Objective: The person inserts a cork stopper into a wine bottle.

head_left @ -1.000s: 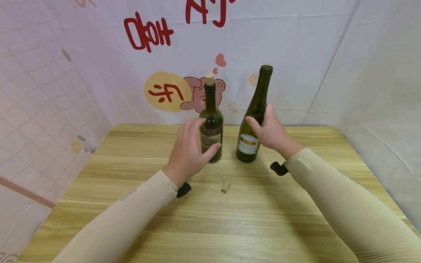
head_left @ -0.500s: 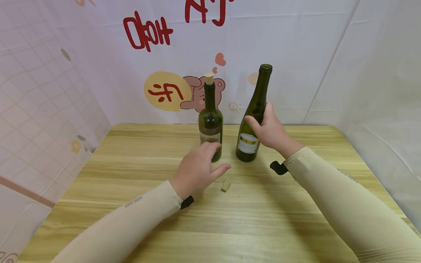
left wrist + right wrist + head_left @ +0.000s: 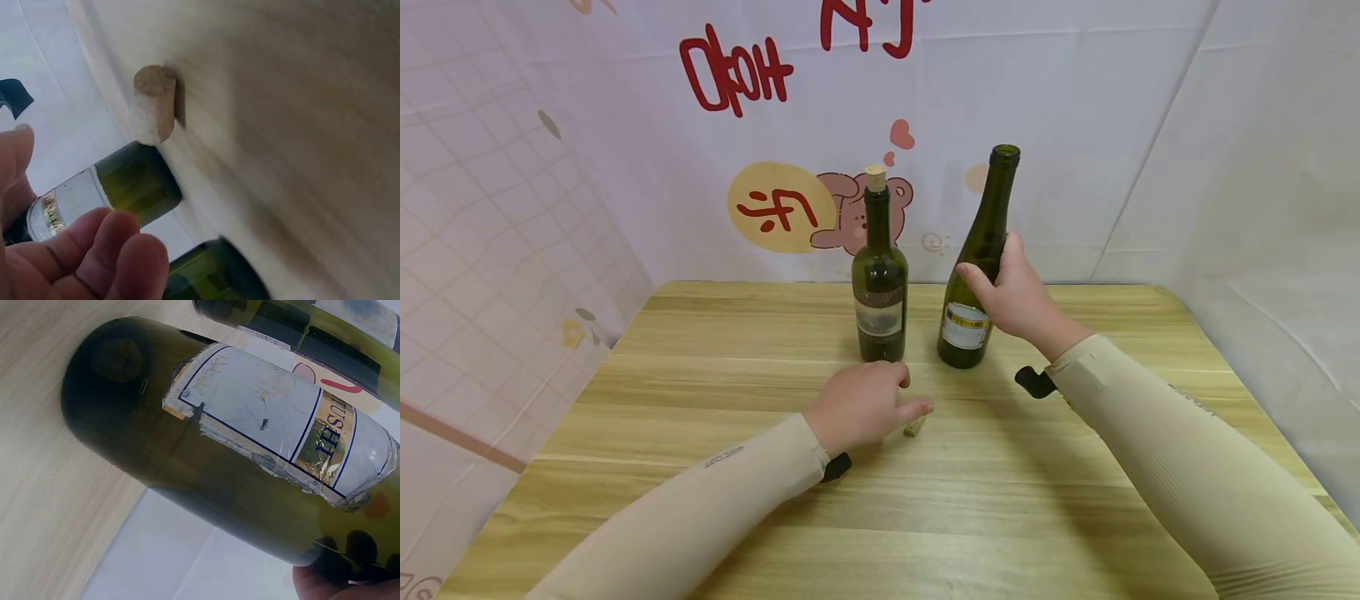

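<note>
My right hand [image 3: 1021, 296] grips the green wine bottle [image 3: 964, 327] around its middle; this bottle has a white and gold label and an uncorked mouth. Its neck leans right in the head view. To its left stands a second green wine bottle [image 3: 880, 271], upright, with a cork [image 3: 876, 178] protruding from its neck. A loose cork [image 3: 914, 428] lies on the table, partly covered by my left thumb in the head view. Above it hovers my left hand [image 3: 859, 408], fingers loosely bent and holding nothing. The left wrist view shows that cork [image 3: 153, 106] apart from the fingertips.
The wooden table [image 3: 940, 525] ends at a white printed cloth [image 3: 1060, 108] behind the bottles. Cloth also hangs at the left and right sides. A black wrist camera [image 3: 1034, 382] sits under my right wrist.
My left hand has come down and toward me from beside the corked bottle to the loose cork, its fingers bending more. The right hand and both bottles have stayed put.
</note>
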Demonstrator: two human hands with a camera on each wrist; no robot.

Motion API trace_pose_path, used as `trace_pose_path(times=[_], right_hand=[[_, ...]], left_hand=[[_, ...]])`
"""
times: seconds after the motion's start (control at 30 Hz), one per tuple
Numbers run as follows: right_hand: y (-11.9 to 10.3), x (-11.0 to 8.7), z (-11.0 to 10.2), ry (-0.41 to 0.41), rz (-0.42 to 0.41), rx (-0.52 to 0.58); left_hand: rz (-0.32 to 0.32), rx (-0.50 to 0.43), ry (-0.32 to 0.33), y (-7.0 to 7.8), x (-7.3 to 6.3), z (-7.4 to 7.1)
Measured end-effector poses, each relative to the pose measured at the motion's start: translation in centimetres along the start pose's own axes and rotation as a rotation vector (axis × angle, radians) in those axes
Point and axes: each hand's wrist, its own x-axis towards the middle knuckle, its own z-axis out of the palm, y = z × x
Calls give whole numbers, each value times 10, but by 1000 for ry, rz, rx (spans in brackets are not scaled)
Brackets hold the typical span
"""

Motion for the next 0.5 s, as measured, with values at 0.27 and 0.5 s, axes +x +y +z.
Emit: trace_pose_path(times=[0.27, 0.5], right_hand=[[0, -1, 0, -8, 7, 8], [0, 0, 0, -6, 6, 0]], left_hand=[[-30, 19, -93, 1, 9, 10], [-23, 24, -113, 4, 12, 14]])
